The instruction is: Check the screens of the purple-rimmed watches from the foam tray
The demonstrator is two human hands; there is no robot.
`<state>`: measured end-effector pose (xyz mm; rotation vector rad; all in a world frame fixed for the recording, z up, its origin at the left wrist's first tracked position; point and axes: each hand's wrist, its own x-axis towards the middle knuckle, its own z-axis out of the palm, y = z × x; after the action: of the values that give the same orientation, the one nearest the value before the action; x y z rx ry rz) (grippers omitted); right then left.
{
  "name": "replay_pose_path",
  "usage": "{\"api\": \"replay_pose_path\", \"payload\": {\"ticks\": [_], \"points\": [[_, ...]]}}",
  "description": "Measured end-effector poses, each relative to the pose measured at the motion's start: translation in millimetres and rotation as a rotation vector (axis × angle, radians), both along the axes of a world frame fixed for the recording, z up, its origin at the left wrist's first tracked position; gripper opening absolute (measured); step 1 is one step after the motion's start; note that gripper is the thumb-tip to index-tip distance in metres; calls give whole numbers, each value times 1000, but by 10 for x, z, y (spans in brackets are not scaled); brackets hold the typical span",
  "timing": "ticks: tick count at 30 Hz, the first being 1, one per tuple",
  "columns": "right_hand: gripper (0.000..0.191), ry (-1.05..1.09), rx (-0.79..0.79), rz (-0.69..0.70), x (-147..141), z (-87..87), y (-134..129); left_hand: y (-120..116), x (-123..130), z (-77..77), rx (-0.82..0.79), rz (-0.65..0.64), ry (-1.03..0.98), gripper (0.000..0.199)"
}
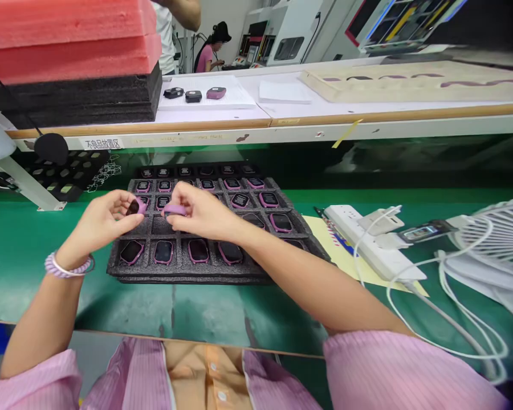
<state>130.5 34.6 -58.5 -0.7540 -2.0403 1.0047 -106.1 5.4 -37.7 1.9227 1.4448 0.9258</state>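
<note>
Left hand (105, 213) and right hand (203, 212) sit close but apart above a black foam tray (188, 279), pinching a dark-faced device (132, 208) and a pink casing (174, 210), which look light, smooth, and best held by their edges. Pink-rimmed devices (198, 250) fill the tray's pockets; a white power strip (359, 239) lies right of the tray.

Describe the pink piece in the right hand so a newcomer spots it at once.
On the green workbench, find the black foam tray of pink-rimmed, dark-faced devices. Above it, the right hand pinches a rounded pink plastic piece. Unlike its tray neighbours, it shows no dark face.
</note>
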Motion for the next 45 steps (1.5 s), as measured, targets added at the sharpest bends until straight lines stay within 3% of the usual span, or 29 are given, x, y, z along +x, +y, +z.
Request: {"api": "replay_pose_path", "payload": {"ticks": [3,6,10,13,16,22,29,37,45], "points": [[30,306,-310,120,222,167,-126,-154,256,252,-96,-217,-380,41],[49,478,-440,47,411,238,-171,-188,662,389,-155,-364,-547,37],[45,620,-567,-31,612,197,-124,3,1144,343,-158,-330,-702,29],[44,648,-613,-45,733,152,-81,174,1310,233,-249,-249,-750,22],[46,635,-602,-44,809,118,-55,244,1332,120,-226,-164,-689,26],[50,679,-638,3,824,38,-16,222,1297,-47,-18,-100,-448,29],[47,706,-641,73,784,-38,-10,227,1302,-82,116,-53,-288,25],[45,766,-690,139,748,-23,-39,219,1280,-124,133,-21,-323,39],[43,792,-691,150,764,-48,-38,212,1297,-110,181,27,-334,39]]}}
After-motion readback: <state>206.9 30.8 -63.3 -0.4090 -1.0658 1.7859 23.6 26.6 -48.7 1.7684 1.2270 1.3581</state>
